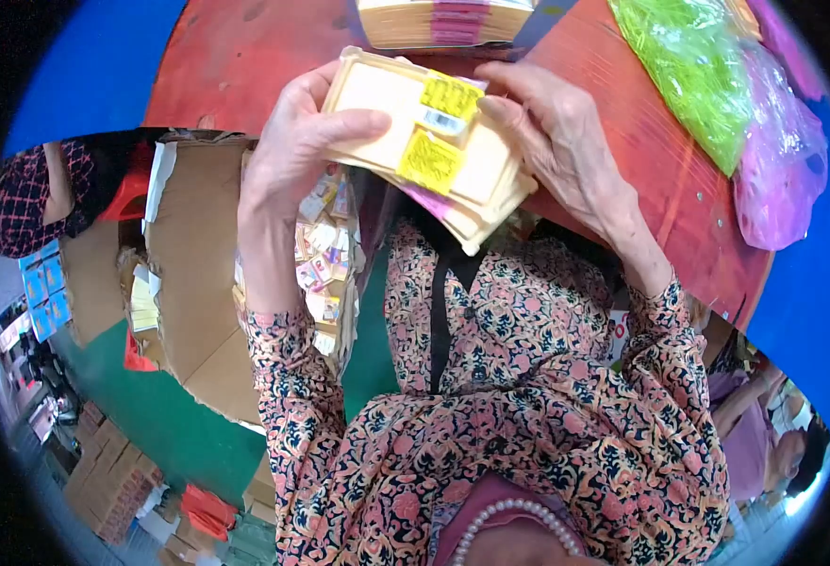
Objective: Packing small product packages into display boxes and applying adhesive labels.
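Note:
Before me, above the red table, are flat cream rectangular packs [490,162], stacked slightly askew. A yellow label [431,162] with a barcode patch wraps the top one, and a bit of pink label shows on a pack underneath. My left hand [294,132] is closed on the left end, its thumb lying across the top face. At the far right edge, beside the label, my right hand [566,132] grips with bent fingers and thumb. Some of its fingertips are hidden behind the packs.
A blue-sided box [538,33] of cream pieces with a purple band stands on the red table [236,66]. Green [688,85] and pink plastic bags [781,179] lie at right. Left of my lap, an open carton [203,245] holds many small packs. Other people sit at both sides.

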A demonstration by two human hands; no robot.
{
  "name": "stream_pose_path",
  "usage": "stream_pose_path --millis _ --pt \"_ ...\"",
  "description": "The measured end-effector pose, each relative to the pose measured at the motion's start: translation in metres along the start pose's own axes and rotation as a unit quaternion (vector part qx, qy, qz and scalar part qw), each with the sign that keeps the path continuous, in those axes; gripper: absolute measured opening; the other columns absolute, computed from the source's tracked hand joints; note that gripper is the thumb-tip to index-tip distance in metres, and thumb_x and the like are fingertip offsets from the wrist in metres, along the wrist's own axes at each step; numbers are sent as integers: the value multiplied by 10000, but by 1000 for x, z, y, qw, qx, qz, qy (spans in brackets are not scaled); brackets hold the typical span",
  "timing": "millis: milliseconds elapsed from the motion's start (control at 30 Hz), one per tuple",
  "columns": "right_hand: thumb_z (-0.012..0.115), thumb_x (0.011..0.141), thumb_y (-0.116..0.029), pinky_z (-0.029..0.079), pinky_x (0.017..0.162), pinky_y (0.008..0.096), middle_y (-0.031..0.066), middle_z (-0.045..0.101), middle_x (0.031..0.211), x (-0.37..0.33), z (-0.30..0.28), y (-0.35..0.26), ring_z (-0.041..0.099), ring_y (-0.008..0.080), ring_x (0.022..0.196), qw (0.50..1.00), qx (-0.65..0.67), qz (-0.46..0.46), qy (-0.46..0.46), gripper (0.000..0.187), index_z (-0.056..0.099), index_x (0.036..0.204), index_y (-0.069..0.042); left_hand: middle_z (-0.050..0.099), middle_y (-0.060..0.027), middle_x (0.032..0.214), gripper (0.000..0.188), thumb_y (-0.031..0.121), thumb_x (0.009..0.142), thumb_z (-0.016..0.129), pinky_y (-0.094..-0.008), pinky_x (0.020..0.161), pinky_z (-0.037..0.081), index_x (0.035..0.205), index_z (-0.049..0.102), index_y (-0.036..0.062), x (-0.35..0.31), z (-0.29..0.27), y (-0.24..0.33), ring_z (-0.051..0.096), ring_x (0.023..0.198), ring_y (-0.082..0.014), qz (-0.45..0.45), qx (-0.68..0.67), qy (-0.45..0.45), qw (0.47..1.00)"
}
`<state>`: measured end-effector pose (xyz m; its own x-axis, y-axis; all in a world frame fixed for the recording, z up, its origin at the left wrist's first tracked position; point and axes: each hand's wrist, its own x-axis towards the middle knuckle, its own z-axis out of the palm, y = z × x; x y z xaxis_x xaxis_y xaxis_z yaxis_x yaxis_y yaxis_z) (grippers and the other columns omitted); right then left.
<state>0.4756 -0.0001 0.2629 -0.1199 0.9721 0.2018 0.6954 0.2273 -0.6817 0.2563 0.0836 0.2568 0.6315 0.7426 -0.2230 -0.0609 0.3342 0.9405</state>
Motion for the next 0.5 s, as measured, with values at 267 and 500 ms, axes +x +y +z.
stream_pose_path --millis 267,500 --pt "501 933 -294 467 826 221 62 573 1113 -57 -41 13 563 103 975 887 385 246 -66 452 440 1253 19 617 -118 1006 413 102 685 680 -272 815 456 1061 570 -29 41 69 4 604 909 -183 8 50 -167 985" --pt "478 944 -300 487 762 230 79 581 1069 -106 -39 41 579 108 907 840 366 293 274 409 453 1210 9 582 -115 1068 520 139 717 677 -271 798 457 1167 487 -38 74 163 8 563 941 -181 205 262 54 941"
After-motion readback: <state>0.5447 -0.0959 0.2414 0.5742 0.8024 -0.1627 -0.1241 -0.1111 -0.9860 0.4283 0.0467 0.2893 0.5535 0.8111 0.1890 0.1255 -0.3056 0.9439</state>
